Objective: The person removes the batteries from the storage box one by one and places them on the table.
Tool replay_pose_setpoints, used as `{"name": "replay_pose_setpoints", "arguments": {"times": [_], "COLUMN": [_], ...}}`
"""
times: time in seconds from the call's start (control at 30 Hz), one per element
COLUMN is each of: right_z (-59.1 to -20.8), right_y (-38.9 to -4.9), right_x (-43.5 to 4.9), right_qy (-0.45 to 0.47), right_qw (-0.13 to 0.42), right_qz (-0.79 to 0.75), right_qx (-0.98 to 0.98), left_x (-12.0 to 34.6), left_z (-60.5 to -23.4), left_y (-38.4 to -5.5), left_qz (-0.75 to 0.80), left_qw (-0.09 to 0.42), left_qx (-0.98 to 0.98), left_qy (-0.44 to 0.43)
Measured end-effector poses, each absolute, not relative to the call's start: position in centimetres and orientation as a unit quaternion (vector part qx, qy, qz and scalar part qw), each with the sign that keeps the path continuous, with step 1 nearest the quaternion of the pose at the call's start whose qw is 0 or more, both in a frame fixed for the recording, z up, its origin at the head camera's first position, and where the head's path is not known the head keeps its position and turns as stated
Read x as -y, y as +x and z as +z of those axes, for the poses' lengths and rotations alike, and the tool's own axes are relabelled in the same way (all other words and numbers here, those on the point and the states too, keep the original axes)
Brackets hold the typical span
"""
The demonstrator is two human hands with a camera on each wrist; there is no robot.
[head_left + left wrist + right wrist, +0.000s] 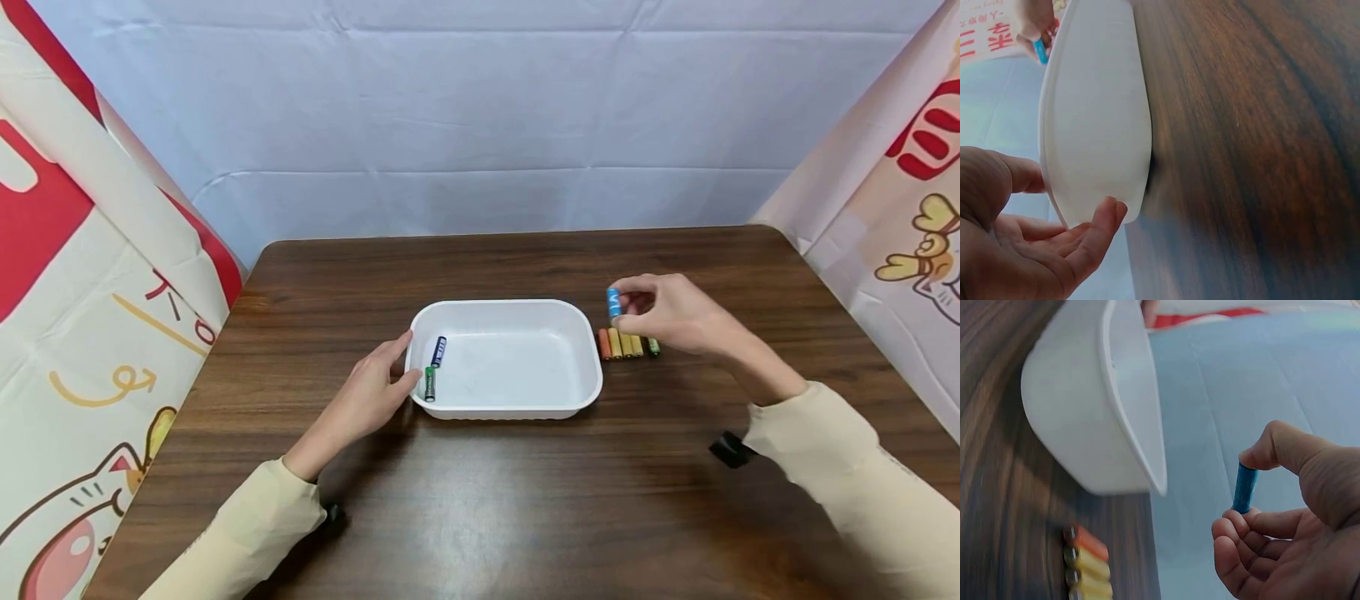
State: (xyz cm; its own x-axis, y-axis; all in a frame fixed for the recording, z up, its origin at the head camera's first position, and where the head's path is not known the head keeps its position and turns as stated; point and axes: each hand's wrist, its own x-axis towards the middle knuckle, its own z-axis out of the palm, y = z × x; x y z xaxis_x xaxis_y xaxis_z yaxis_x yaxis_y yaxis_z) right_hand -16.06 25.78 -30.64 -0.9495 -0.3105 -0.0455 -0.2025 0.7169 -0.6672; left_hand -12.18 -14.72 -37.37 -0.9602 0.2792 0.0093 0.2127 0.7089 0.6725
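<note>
Head view, with clock positions taken about the centre of the white tray (pixel 504 412) on the brown surface (pixel 517 483). At 9 o'clock the left hand (pixel 372 385), fingers loosely extended, touches the tray's end. At 2 o'clock, beyond the rim, the right hand (pixel 671 310) pinches a blue battery (pixel 614 302) between thumb and fingers, raised off the surface. Inside lie a navy battery (pixel 439 352), toward 9 o'clock, and a green battery (pixel 430 385), toward 8; a battery row (pixel 627 345) lies outside at 3.

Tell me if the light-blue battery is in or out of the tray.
Out. The right hand pinches the light-blue battery by its ends in the air, clear of the tray.
</note>
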Motion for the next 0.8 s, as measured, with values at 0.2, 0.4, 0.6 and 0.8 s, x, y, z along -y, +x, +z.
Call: {"name": "replay_pose_setpoints", "arguments": {"times": [0.2,0.4,0.6,0.8], "right_z": [-31.0,-32.9,-35.3,-37.2], "right_y": [-15.6,-15.7,-16.2,-16.8], "right_x": [-30.1,-33.6,-35.8,-36.3], "right_qy": [-0.114,-0.117,-0.150,-0.146], "right_qw": [0.046,0.040,0.043,0.078], "right_qz": [-0.349,-0.335,-0.311,-0.267], "right_qx": [-0.929,-0.934,-0.938,-0.949], "left_x": [14.7,14.7,14.7,14.6], "left_z": [-37.3,-37.4,-37.5,-37.3], "left_y": [-12.1,-12.1,-12.1,-12.1], "left_qz": [0.356,0.355,0.356,0.356], "left_qw": [0.045,0.044,0.045,0.045], "left_qx": [-0.925,-0.925,-0.925,-0.925], "left_qy": [0.126,0.127,0.125,0.123]}}
